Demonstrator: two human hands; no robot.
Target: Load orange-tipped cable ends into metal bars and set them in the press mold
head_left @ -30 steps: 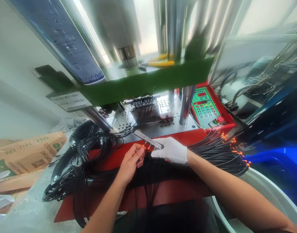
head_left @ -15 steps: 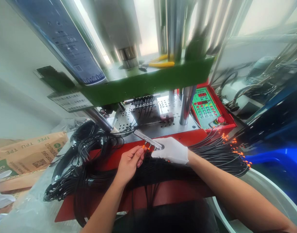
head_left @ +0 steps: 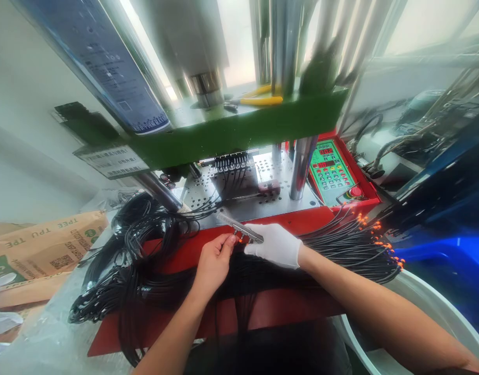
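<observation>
My right hand (head_left: 276, 245), in a white glove, grips the near end of a narrow metal bar fixture (head_left: 239, 227) held over the red machine ledge (head_left: 184, 250). My bare left hand (head_left: 215, 260) pinches an orange-tipped black cable against the underside of that bar; the tip is mostly hidden by my fingers. More black cables (head_left: 239, 281) run under both hands and hang over the ledge toward me.
A green press head (head_left: 239, 130) hangs over a perforated metal plate (head_left: 270, 172) holding a mould with cables (head_left: 231, 164). A control panel (head_left: 331, 172) sits right. Orange-tipped cable bundle (head_left: 364, 245) lies right, black cable heaps (head_left: 137, 239) and cardboard sacks (head_left: 39, 245) left.
My left hand has moved up closer to the bar, and the orange cable tips that showed between the hands are now covered by my fingers. The right hand has barely shifted.
</observation>
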